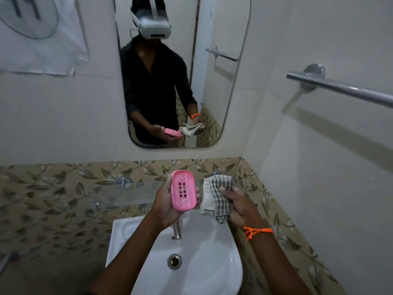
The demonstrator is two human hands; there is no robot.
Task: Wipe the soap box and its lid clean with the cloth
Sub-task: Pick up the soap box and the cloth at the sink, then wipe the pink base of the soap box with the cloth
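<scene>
My left hand holds a pink soap box part above the sink, its open inside facing me, with a block of small drain holes in its floor. Fingers curl round its long edges. Just to the right, my right hand grips a bunched checked grey-and-white cloth, thumb on top. Cloth and pink piece sit side by side with a small gap between them. Whether the pink piece is the box or its lid I cannot tell; no second pink piece is in view.
A white sink with a metal tap lies below my hands. A glass shelf runs along the leaf-patterned tiles behind. A mirror hangs above it, and a steel towel bar juts from the right wall.
</scene>
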